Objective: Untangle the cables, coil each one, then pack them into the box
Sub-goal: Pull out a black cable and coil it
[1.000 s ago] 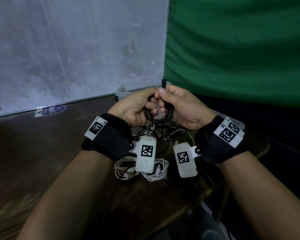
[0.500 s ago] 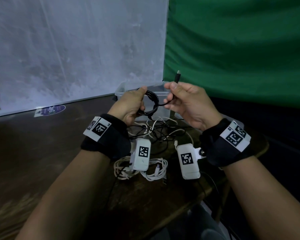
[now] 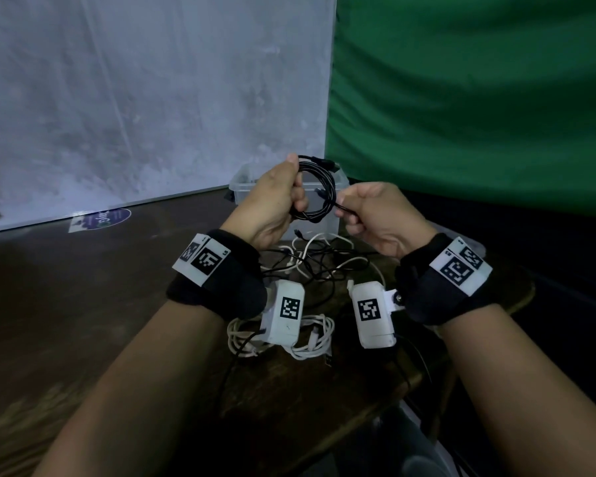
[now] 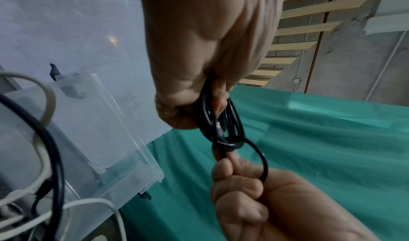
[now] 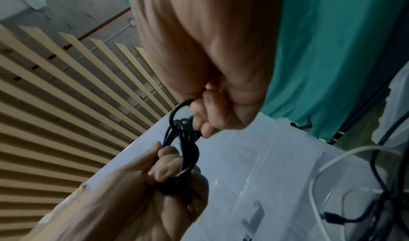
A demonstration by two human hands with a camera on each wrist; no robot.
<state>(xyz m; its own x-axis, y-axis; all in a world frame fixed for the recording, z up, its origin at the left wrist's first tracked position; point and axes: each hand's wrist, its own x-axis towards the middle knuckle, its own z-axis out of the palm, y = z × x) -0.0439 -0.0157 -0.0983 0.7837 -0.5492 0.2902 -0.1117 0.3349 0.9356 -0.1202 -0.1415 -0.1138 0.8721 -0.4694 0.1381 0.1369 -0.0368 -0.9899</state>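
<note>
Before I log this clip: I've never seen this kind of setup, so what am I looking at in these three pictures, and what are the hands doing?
No robot here: a person wears three cameras. The wide picture comes from the head, looking down at both arms; the white tagged blocks under the wrists are the other two cameras, each looking along its hand.

The left hand grips a black cable coil of several loops. The right hand pinches the free end of that cable and seems to be wrapping it around the bundle; the left wrist view shows a small loop by its fingers.

Behind the hands stands a clear plastic box, lid off. On the dark wooden table lie a tangle of black and white cables and, nearer, a white cable bundle.
</note>
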